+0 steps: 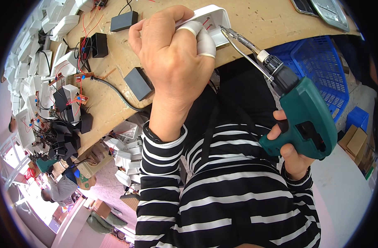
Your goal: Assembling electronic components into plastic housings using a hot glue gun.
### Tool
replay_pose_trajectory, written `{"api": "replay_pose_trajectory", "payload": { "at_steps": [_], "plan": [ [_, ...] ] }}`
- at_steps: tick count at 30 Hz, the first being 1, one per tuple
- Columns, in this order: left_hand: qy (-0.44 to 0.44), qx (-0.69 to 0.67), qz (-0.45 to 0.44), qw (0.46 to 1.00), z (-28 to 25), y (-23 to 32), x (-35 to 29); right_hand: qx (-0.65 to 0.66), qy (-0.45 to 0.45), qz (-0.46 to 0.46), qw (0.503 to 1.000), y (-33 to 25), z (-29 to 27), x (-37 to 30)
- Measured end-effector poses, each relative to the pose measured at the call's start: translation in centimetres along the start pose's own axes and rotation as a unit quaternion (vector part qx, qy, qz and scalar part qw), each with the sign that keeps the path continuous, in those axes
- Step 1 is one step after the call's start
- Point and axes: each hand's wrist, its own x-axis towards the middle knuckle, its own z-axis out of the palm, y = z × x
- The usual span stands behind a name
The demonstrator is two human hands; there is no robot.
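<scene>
1. L hand (168, 62): fingers bent tight over near wall of white case (217, 17), no slack visible. White finger covers (205, 44) on fingertips, prob. for heat protection.
2. Case pos.: inside L grip, by front edge of bench (265, 25). Hollow side faces up & toward R grip, presumably to keep red wires (207, 21) inside reachable.
3. R hand (295, 160): wrapped round handle of green soldering gun (310, 113), thumb opp. fingers, index by trigger; likely for one-handed control.
4. Gun tip & thin metal tube (246, 54) extend from R grip to case mouth; contact: can't tell. Tube alongside tip prob. feeds wire.
5. Black box (139, 84): just left of L wrist. 2nd black box (124, 21): beyond L knuckles. White cases (65, 25): well left of L grip, approx. one heap, presumably parked off the work spot.
6. Blue basket (321, 70): beyond R grip, below bench level.
</scene>
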Motion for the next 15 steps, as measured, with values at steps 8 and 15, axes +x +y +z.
{"api": "replay_pose_trajectory", "payload": {
  "at_steps": [8,15],
  "plan": [
    [0.02,-0.055,-0.021,0.998,0.5,0.0,-0.1,-0.004,-0.036,0.009,0.999,0.3,-0.3,0.6],
    [0.022,-0.059,-0.026,0.998,0.7,0.0,-0.1,-0.005,-0.007,0.006,1.0,0.7,0.4,1.4]
  ]
}}
